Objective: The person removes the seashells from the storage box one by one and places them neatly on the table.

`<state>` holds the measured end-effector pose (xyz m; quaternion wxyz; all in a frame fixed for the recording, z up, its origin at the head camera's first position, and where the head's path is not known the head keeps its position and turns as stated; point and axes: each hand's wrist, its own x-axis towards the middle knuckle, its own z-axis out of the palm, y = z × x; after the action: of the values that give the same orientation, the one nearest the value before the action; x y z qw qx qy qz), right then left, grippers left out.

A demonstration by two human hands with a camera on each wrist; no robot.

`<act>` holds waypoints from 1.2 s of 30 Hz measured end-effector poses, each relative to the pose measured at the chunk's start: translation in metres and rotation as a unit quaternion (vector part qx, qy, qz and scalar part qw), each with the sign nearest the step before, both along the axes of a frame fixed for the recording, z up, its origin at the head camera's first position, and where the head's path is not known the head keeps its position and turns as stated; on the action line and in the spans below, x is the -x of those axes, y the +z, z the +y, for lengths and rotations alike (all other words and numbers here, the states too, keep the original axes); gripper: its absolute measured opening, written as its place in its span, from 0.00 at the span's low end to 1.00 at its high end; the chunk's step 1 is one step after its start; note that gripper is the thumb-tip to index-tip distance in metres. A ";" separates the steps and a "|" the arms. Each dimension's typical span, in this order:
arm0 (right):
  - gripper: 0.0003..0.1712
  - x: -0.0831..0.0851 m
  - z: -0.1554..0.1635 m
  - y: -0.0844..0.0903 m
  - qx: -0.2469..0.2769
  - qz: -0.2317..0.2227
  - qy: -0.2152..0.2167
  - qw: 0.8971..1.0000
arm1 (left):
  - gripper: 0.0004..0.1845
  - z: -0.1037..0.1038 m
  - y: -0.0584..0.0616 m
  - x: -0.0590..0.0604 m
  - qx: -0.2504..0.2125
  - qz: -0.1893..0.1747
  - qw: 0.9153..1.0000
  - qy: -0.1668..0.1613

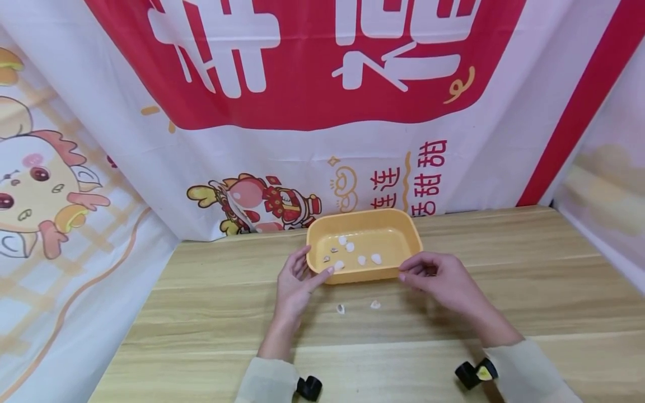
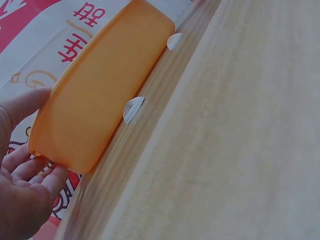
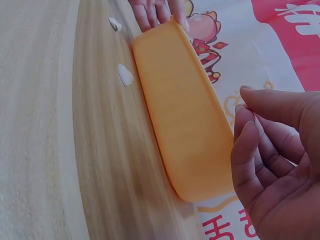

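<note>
A yellow-orange plastic tub (image 1: pixel 395 238) sits at the back of the wooden table, with several white and dark-marked seashells (image 1: pixel 376 258) inside. My left hand (image 1: pixel 294 282) grips its left front corner, thumb on the front rim and fingers against the side. Close to the right front corner is my right hand (image 1: pixel 435 277); its fingers are curled, with thumb and index tips together (image 3: pixel 280 150). Whether those tips pinch anything small is unclear. Two more shells lie on the table in front: one on the left (image 1: pixel 341 308), another on the right (image 1: pixel 375 304).
Behind the tub hangs a printed red and white cloth (image 1: pixel 302 140), close to its far side. A cartoon-printed cloth (image 1: pixel 55 224) borders the left. Wooden tabletop (image 1: pixel 201 313) extends to both sides and toward me.
</note>
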<state>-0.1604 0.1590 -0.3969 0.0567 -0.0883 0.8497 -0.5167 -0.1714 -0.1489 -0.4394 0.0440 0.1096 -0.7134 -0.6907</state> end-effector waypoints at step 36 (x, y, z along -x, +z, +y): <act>0.06 0.079 -0.041 0.017 -0.071 -0.009 0.047 0.996 | 0.47 -0.001 -0.003 0.002 0.002 0.009 1.000 -0.002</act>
<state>-0.2393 0.1181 -0.3799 0.0946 -0.1192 0.8786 -0.4527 -0.1738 -0.1499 -0.4424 0.0492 0.1014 -0.7147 -0.6903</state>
